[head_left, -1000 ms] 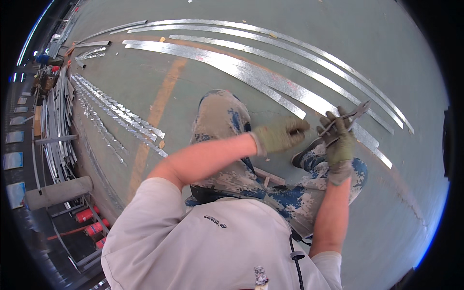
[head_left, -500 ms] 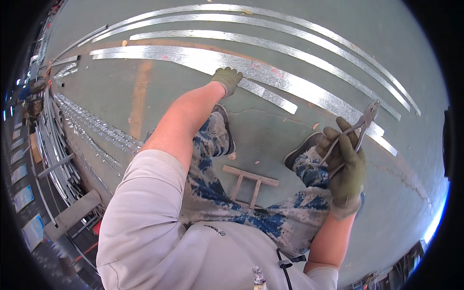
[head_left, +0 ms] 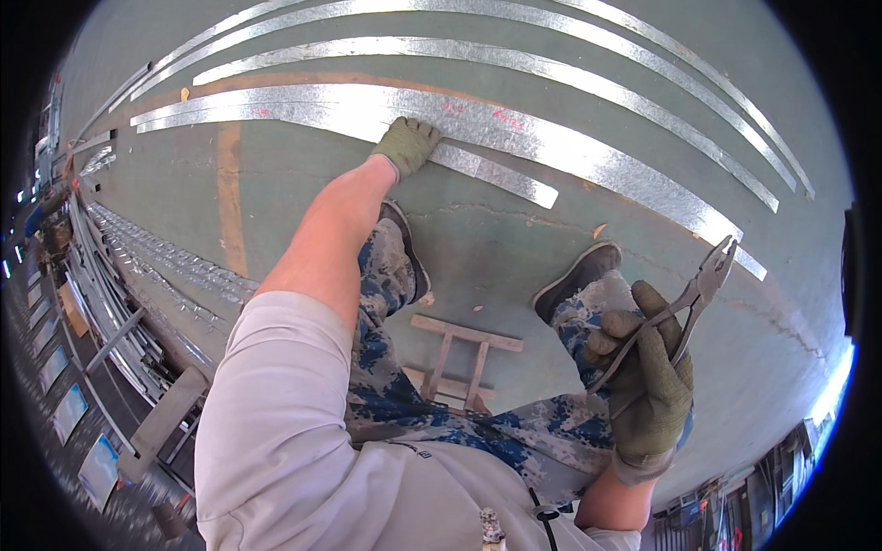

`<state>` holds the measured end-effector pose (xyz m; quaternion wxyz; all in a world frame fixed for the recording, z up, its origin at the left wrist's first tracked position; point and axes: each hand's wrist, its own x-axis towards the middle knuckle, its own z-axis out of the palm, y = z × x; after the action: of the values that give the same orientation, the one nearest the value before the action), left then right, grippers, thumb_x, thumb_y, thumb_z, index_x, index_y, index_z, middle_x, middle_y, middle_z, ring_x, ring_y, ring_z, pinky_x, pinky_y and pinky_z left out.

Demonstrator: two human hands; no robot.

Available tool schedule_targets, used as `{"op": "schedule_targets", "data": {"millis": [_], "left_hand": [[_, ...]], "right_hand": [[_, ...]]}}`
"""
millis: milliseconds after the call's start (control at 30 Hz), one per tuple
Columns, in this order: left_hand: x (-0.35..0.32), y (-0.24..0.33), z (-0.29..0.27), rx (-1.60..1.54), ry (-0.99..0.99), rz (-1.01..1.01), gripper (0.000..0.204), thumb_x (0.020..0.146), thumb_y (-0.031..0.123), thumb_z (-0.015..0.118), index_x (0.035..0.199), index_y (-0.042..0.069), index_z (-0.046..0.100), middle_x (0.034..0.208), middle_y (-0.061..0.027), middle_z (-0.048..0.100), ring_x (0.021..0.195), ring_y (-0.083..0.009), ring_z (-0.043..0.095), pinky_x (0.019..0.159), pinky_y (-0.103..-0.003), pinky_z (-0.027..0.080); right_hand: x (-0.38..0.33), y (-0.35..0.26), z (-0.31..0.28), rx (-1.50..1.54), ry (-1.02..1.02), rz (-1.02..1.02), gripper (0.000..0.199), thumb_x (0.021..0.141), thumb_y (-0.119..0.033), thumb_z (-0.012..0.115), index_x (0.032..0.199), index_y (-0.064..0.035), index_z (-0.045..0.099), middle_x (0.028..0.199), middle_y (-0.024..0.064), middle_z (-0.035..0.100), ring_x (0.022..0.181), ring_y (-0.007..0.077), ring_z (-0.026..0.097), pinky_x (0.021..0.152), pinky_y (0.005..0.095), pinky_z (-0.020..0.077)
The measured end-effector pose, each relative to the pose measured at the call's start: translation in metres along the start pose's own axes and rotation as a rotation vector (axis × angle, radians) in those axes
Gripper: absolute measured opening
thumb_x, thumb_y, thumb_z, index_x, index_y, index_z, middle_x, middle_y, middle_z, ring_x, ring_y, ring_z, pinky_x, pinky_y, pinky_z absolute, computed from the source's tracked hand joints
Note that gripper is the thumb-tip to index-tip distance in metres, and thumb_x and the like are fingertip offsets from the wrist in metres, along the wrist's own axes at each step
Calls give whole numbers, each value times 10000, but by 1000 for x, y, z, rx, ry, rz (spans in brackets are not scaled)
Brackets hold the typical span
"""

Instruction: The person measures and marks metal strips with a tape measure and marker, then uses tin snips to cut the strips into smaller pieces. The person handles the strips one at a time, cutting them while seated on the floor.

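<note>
My left hand (head_left: 407, 147), in an olive work glove, reaches forward with its fingers curled over the near edge of a wide, shiny metal strip (head_left: 570, 151) on the floor. A shorter, narrow metal strip (head_left: 501, 176) sticks out beside that hand; its other end is hidden by the glove and the wide strip. My right hand (head_left: 650, 390), also gloved, holds pliers (head_left: 706, 278) up at the right. The jaws point away from me, and the fingers are wrapped around and between the spread handles.
More long metal strips (head_left: 551, 66) lie farther away on the green floor. A small wooden stool (head_left: 469, 332) stands between my legs. At the left are a bundle of metal lengths (head_left: 110, 308) and perforated metal strips (head_left: 165, 243).
The view has shifted, and the strips sit slightly differently in it. My left hand stays on the metal strip. My right hand has turned the pliers a little, still gripping them.
</note>
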<state>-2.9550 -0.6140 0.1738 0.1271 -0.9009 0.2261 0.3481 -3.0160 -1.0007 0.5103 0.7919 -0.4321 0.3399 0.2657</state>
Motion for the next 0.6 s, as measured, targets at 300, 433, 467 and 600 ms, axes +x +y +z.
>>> {"op": "schedule_targets", "data": {"millis": [300,433,467,600], "left_hand": [[-1,6,-35,-146,-140,165,403,881,141,661,1271,46,624,1353,-162,608,1252,-340,611,1014,-452,531],[8,43,-39,-349,-34,122,417,845,157,706,1237,32,640,1304,-184,626,1226,-363,624,1015,-466,526],[15,54,-37,-346,-11,127,427,840,170,718,1234,26,638,1286,-189,635,1212,-367,631,1009,-471,526],[26,89,-42,-307,104,244,428,842,192,729,1222,18,638,1237,-193,657,1172,-369,650,997,-469,527]], "right_hand": [[-2,-2,1,-38,39,10,519,1049,-154,579,1496,66,436,1130,167,724,979,280,724,879,396,575],[-3,-2,-2,-32,41,6,508,1047,-148,583,1483,74,449,1131,189,725,968,283,726,868,402,579],[-3,-1,-2,-15,52,2,498,1045,-141,586,1470,85,461,1130,213,727,958,294,728,858,412,578],[-5,1,2,-22,62,-10,464,1053,-129,567,1452,93,478,1123,217,723,954,291,720,838,419,576]]}}
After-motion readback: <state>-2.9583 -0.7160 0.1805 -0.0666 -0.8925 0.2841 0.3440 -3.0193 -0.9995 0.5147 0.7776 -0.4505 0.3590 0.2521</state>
